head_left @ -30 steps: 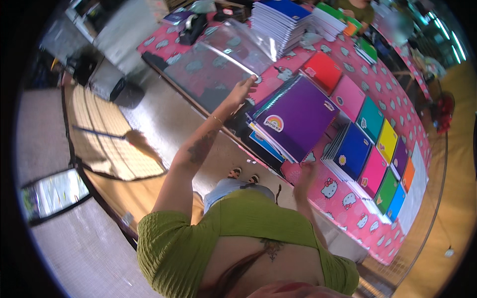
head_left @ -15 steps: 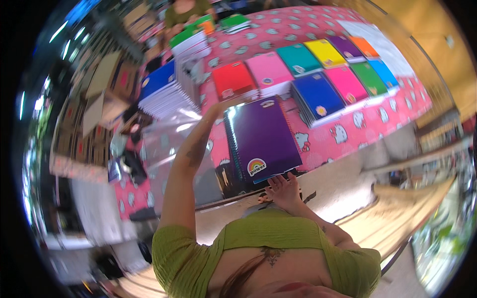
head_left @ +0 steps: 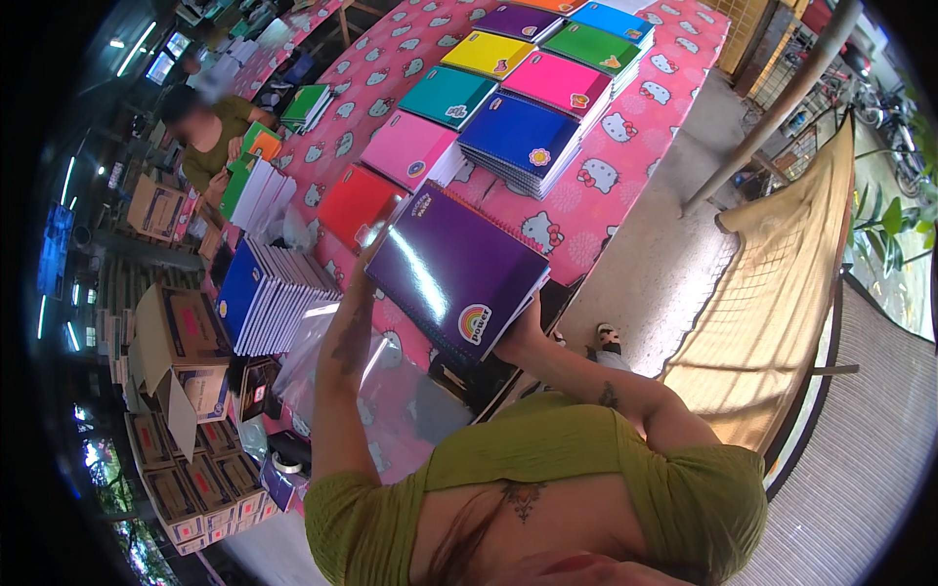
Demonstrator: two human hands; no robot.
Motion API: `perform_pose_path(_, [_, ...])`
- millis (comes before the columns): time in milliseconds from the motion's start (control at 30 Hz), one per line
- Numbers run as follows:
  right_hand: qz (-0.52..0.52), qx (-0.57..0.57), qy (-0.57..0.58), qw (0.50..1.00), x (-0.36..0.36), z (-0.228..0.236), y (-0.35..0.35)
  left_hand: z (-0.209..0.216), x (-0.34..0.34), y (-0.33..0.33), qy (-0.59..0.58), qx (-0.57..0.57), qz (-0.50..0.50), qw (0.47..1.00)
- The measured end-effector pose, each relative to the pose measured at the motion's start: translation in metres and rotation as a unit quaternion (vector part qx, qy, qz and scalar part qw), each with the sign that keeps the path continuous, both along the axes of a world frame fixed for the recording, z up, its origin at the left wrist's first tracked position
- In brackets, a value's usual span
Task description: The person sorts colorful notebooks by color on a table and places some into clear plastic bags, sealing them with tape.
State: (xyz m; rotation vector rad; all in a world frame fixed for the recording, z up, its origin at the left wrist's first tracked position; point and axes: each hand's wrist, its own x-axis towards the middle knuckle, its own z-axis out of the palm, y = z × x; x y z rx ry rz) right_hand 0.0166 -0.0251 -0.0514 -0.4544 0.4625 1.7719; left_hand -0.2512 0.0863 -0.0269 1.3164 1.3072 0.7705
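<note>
Both hands have hold of a thick purple spiral notebook (head_left: pixel 445 259) with a rainbow sticker, tilted over the front part of the table. White page edges show along its right side; whether it is one book or a small stack I cannot tell. My left hand (head_left: pixel 372 257) grips its far left edge, the fingers partly hidden by the cover. At the near right corner my right hand (head_left: pixel 520 330) is wrapped around the edge from below. Just beyond lie piles of notebooks: red (head_left: pixel 358 207), light pink (head_left: pixel 408 148), dark blue (head_left: pixel 520 137) and teal (head_left: pixel 447 96).
More notebook piles, yellow (head_left: pixel 487 54), hot pink (head_left: pixel 557 83) and green (head_left: pixel 594 47), continue along the pink cat-print tablecloth (head_left: pixel 598 174). Blue-covered notebooks (head_left: pixel 278 298) stand stacked at left beside cardboard boxes (head_left: pixel 184 327). A co-worker (head_left: pixel 215 137) handles green notebooks beyond. Clear plastic (head_left: pixel 327 356) lies near my left arm.
My right hand, earlier open with fingers spread by the notebook's near edge, has closed on its corner. The notebook has turned and tilted, and my view has swung to the right.
</note>
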Motion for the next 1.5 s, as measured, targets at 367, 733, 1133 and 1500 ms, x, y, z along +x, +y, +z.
perform_pose_path(367, [0.127,-0.026,-0.456,0.881,0.099,-0.025,0.003,-0.034,-0.019,0.045,-0.075,0.104,-0.009,0.992])
perform_pose_path(733, [0.466,0.255,-0.267,0.804,0.082,-0.028,0.147,-0.071,0.116,-0.087,-0.406,-0.015,0.329,0.852])
perform_pose_path(1133, [0.468,0.310,-0.176,0.808,0.105,-0.029,0.172,-0.038,0.109,-0.085,-0.345,-0.018,0.443,0.827])
perform_pose_path(1500, [0.428,0.367,-0.374,0.737,0.082,0.079,0.147,0.063,0.142,-0.077,-0.300,-0.060,0.328,0.894])
